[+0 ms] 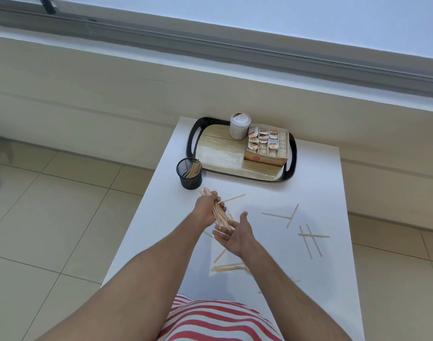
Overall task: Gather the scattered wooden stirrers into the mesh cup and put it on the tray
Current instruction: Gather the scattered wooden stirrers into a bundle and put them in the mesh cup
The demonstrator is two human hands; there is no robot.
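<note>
Stirrers (219, 215) sit gripped in the left hand (207, 212) near the cup (189, 174); right hand (235, 236) spread. Box (267, 148) logo beyond the cup is unreadable.

1. Stirrers (311, 238): thin pale wooden sticks, some lying scattered flat, a bundle (219, 214) lifted at a slant.
2. Cup (189, 173): black mesh, upright just beside the tray, holding stirrers.
3. Tray (192, 143): black-rimmed, wood-patterned, lying flat.

Mount: on my head, single view.
Facing: forward and down over the white table (309, 183).
Range: near; my forearms fill the lower frame.
Far edge: window ledge (161, 70).
</note>
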